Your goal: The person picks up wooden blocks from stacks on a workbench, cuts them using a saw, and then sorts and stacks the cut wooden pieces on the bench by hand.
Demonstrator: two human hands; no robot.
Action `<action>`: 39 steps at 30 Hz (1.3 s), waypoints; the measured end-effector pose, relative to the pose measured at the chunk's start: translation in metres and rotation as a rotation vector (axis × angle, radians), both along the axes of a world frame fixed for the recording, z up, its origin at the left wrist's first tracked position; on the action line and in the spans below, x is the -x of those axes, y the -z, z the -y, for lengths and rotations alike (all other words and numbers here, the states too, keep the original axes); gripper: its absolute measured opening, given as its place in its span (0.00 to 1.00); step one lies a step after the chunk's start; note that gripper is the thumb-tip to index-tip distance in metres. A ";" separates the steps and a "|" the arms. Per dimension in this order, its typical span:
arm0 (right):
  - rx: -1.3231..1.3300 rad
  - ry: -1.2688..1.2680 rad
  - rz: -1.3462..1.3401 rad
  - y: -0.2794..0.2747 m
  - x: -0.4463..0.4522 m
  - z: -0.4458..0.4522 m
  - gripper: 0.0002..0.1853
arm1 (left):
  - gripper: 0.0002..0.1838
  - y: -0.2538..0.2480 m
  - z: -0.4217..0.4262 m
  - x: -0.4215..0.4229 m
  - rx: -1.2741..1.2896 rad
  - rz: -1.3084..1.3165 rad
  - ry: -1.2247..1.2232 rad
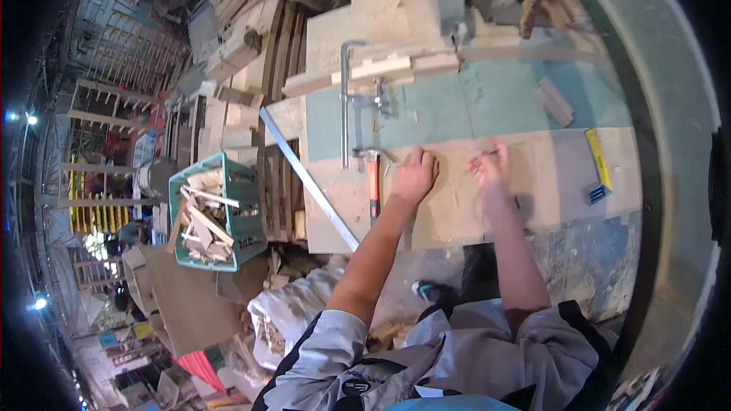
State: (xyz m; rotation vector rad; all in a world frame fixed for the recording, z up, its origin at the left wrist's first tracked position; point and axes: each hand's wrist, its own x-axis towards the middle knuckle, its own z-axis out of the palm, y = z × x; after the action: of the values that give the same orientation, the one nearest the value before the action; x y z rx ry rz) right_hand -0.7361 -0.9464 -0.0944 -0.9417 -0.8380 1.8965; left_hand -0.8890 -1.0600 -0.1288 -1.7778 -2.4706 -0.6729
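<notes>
My left hand [416, 175] rests on the light wooden board [457, 217], its fingers curled and close together; what lies under the fingertips is hidden. Just right of it, my right hand [489, 166] is raised a little over the board and smeared by motion. Its fingers look pinched, and anything between them is too small to make out. A hammer [373, 189] with an orange and black handle lies left of my left hand. Beyond it sits a metal bar clamp [345, 106]. Small wood chips are scattered around.
A long metal straightedge [308, 179] slants across the table's left edge. A green crate [238, 213] of wood offcuts stands to the left. On the right are a yellow strip [598, 156], a small blue item [598, 193] and a wood block [555, 102]. Stacked timber [388, 4] fills the back.
</notes>
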 end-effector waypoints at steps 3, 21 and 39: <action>-0.062 -0.084 0.071 -0.030 -0.004 0.020 0.28 | 0.11 -0.010 0.005 0.001 0.081 -0.035 0.013; -0.958 -0.598 0.413 -0.080 -0.053 0.202 0.26 | 0.07 -0.072 0.117 -0.117 -1.031 2.258 -0.542; -1.412 -1.733 0.313 -0.120 -0.038 0.428 0.40 | 0.06 0.012 0.567 -0.121 -2.355 1.812 -0.314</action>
State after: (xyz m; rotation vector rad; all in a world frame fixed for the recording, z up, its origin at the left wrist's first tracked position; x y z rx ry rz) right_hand -0.6978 -1.3748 0.0261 0.7567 -3.1358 1.3425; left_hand -0.7685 -1.6275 -0.1404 0.5660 0.1312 -3.1026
